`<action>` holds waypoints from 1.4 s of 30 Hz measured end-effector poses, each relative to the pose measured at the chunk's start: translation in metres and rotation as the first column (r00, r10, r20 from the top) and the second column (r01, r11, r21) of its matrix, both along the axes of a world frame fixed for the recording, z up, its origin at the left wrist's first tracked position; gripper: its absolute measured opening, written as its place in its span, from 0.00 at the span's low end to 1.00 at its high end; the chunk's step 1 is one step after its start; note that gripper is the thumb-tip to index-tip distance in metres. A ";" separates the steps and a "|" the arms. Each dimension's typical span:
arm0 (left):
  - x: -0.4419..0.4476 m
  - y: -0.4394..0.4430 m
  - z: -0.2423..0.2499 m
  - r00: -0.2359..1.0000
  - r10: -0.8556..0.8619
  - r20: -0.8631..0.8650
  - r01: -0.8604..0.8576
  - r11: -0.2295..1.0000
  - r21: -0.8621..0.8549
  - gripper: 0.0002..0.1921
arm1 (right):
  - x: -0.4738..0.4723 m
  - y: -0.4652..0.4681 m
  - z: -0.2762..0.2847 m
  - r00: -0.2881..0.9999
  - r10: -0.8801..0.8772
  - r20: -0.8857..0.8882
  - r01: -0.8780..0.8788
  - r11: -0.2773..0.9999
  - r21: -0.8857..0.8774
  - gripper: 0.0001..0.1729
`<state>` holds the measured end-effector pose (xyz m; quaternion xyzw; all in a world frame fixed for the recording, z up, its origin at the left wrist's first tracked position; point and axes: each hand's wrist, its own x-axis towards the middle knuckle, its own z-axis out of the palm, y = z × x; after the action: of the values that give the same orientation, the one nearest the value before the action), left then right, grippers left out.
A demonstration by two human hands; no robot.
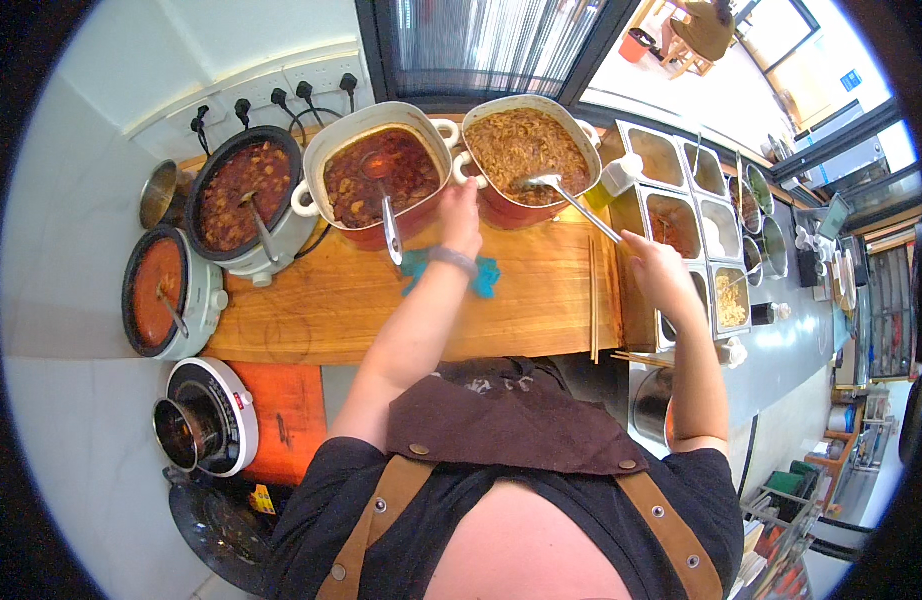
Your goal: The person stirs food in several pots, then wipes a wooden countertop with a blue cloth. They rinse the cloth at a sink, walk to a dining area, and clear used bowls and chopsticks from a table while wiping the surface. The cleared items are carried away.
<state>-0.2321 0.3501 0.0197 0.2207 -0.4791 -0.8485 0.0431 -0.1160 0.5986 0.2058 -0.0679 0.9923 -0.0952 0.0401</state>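
Observation:
My right hand [659, 274] grips the long handle of a metal serving spoon [592, 217]. The spoon's bowl rests in shredded, brown, saucy food inside a red enamelled pot [506, 208] with a cream inside. At that pot's near-left cream handle [470, 169], my left hand [461, 217] has its fingers around the loop, partly hidden. To its left stands a second red pot [367, 238] of dark red stew, with a ladle [389, 225] leaning in it. Beneath my left wrist lies a crumpled teal cloth [487, 277] on the wooden counter [356, 300].
Two electric cookers [281, 247] [205, 315] with red stews stand at the left, below plugged sockets [281, 96]. Wooden chopsticks [594, 300] lie near metal food containers [659, 172] at the right. An oil bottle [614, 180] stands beside the pot. A person [705, 30] sits beyond the window.

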 end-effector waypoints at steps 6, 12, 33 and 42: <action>0.003 -0.005 0.007 0.999 -0.043 0.016 0.043 0.999 -0.011 0.13 | -0.012 -0.005 -0.021 0.997 -0.081 0.015 0.082 0.975 -0.206 0.21; 0.006 -0.003 0.012 0.999 -0.033 0.035 0.032 0.999 0.039 0.10 | -0.032 -0.012 -0.035 0.994 -0.057 -0.093 0.031 0.966 -0.258 0.20; 0.006 0.002 0.003 0.998 0.000 0.069 -0.001 1.000 0.007 0.15 | 0.021 -0.019 0.073 0.993 0.100 -0.059 -0.067 0.910 0.409 0.22; 0.007 0.001 0.008 0.999 0.021 0.050 -0.023 0.998 0.054 0.13 | -0.004 -0.029 0.007 0.999 -0.021 -0.034 0.030 0.963 0.267 0.20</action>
<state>-0.2256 0.3515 0.0277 0.2482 -0.4541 -0.8550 0.0344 -0.1202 0.5696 0.2130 -0.0505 0.9974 0.0400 0.0323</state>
